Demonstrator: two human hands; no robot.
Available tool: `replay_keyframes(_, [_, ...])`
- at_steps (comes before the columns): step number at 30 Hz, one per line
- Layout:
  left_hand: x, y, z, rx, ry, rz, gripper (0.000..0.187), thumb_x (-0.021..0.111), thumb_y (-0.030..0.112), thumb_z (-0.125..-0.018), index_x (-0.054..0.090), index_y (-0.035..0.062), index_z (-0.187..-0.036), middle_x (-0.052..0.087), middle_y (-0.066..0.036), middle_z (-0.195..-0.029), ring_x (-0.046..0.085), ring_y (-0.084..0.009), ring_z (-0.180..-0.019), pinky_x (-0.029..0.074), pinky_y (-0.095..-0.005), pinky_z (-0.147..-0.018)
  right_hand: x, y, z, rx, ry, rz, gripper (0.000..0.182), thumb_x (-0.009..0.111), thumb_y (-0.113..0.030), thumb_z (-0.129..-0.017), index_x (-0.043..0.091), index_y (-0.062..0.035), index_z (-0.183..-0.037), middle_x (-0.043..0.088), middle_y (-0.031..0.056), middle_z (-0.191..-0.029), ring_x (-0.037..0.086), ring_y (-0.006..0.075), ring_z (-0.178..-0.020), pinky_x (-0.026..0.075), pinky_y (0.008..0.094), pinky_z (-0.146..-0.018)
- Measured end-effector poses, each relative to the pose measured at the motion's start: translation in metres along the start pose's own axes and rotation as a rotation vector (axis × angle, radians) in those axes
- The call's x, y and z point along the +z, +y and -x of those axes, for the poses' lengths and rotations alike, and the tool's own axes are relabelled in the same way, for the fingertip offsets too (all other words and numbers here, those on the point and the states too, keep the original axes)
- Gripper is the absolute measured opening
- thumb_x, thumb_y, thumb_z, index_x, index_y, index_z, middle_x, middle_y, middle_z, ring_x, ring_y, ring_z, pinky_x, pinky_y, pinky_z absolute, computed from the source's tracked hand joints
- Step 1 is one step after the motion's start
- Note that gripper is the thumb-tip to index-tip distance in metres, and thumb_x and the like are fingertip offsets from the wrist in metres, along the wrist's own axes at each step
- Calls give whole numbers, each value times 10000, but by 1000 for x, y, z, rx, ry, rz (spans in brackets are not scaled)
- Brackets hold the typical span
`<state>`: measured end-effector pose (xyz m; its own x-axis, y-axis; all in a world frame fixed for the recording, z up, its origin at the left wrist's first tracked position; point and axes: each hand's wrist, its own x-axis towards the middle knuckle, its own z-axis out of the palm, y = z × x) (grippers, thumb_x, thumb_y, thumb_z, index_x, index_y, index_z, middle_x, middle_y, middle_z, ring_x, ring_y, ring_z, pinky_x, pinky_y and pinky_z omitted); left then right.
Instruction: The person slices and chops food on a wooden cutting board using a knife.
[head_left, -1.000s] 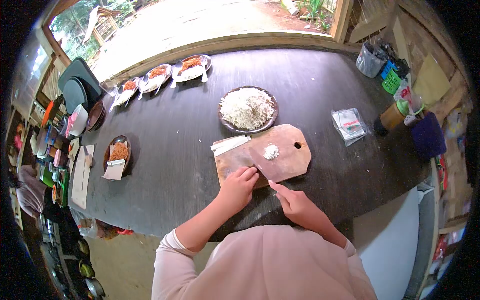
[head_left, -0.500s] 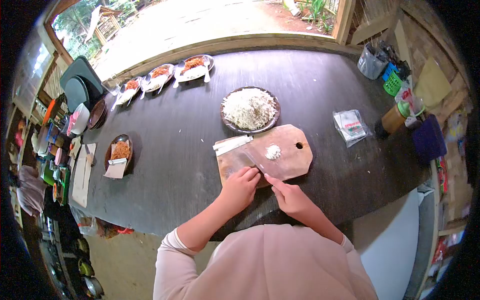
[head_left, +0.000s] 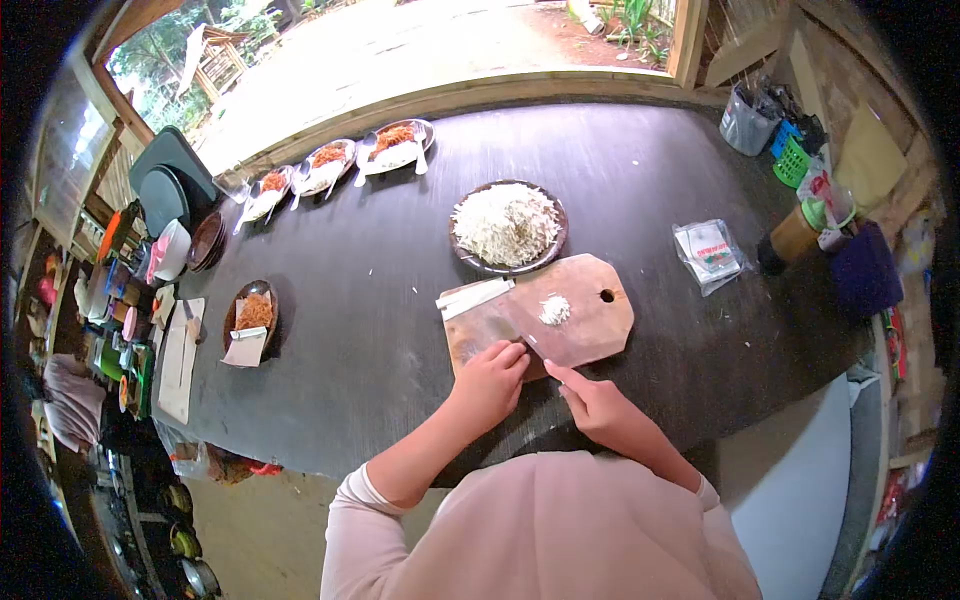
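A wooden cutting board (head_left: 603, 335) lies on the dark table, close in front of me. My right hand (head_left: 600, 405) grips a knife (head_left: 522, 325) by its handle, the blade slanting away to the left across the board. Beside the blade, my left hand (head_left: 490, 380) presses down on the board with its fingers curled together; whatever lies under them is hidden. A small heap of chopped white pieces (head_left: 554, 310) sits right of the blade. Long white sticks (head_left: 475, 297) lie along the board's upper left edge. Just behind the board stands a round dark plate heaped with white shreds (head_left: 507, 225).
Several plates of food (head_left: 396, 146) with cutlery line the far left edge. A brown bowl (head_left: 262, 290) with shredded orange-brown food stands left; a second knife (head_left: 190, 318) lies beyond it. A plastic packet (head_left: 708, 255) and a bottle (head_left: 795, 235) are on the right.
The whole view has shifted slightly, so things appear a little farther right and lower. Both hands and the knife keep nearly the same place on the board.
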<state>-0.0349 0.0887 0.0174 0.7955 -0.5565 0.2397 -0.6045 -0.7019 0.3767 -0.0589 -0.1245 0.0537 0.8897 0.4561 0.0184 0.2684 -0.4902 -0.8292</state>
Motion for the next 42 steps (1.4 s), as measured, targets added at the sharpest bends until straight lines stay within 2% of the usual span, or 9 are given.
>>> replay_keyframes(8, [2, 0, -1, 17, 39, -16, 329, 634, 91, -781, 613, -10, -1093, 585, -130, -1177, 553, -310, -1123, 476, -384, -959, 0, -5, -5, -29, 33, 6, 384, 493, -81, -953, 498, -36, -1334, 631, 292, -926, 630, 441, -863, 502, 490, -714])
replay_keyframes(11, [1, 1, 0, 21, 38, -26, 327, 635, 95, -784, 613, -13, -1092, 585, -131, -1167, 551, -311, -1123, 474, -385, -960, -5, -14, 0, 142, -74, 8, 378, 488, -83, -954, 500, -32, -1329, 629, 294, -908, 627, 443, -860, 497, 496, -707])
replay_keyframes(13, [2, 0, -1, 16, 28, -14, 329, 635, 97, -785, 613, -15, -1093, 584, -132, -1161, 549, -310, -1125, 473, -385, -962, 7, 5, -5, 2, 27, 35, 391, 494, -85, -952, 495, -43, -1341, 629, 297, -896, 630, 441, -839, 493, 500, -690])
replay_keyframes(17, [2, 1, 0, 18, 28, -30, 327, 632, 102, -789, 613, -21, -1092, 582, -134, -1152, 543, -308, -1125, 470, -387, -964, 12, 11, -9, -74, 83, 98, 403, 493, -94, -953, 488, -57, -1355, 629, 296, -867, 632, 441, -818, 493, 507, -680])
replay_keyframes(19, [0, -1, -1, 19, 29, -27, 324, 630, 104, -792, 613, -20, -1091, 580, -133, -1155, 542, -309, -1122, 471, -389, -961, 0, -2, -1, 39, -27, -6, 408, 486, -105, -955, 483, -61, -1361, 631, 292, -850, 633, 440, -802, 496, 516, -671])
replay_keyframes(26, [1, 1, 1, -9, -15, -11, 344, 632, 114, -800, 613, -16, -1118, 571, -129, -1177, 541, -308, -1130, 467, -388, -971, 14, 13, -10, -78, 64, 121, 421, 488, -105, -953, 473, -64, -1371, 626, 297, -848, 641, 436, -783, 495, 509, -668])
replay_keyframes(31, [0, -2, 1, 11, 1, -1, 325, 623, 117, -811, 612, -13, -1108, 574, -128, -1171, 540, -305, -1132, 468, -383, -969, 0, -3, 0, 40, -39, 20, 421, 483, -90, -954, 465, -56, -1372, 623, 300, -866, 637, 438, -802, 497, 507, -677])
replay_keyframes(38, [3, -2, 1, 12, 3, -5, 318, 619, 125, -820, 619, -12, -1106, 581, -127, -1168, 542, -305, -1134, 468, -377, -969, 6, 4, -10, -33, -5, 62, 421, 489, -94, -957, 458, -55, -1375, 627, 298, -918, 634, 442, -836, 500, 502, -699])
replay_keyframes(42, [5, -2, 2, 17, 25, -3, 296, 613, 135, -834, 627, -9, -1093, 588, -126, -1156, 547, -303, -1122, 473, -377, -960, 0, -2, -2, 26, -48, 22, 421, 481, -95, -962, 449, -61, -1380, 630, 295, -927, 630, 447, -849, 498, 510, -701])
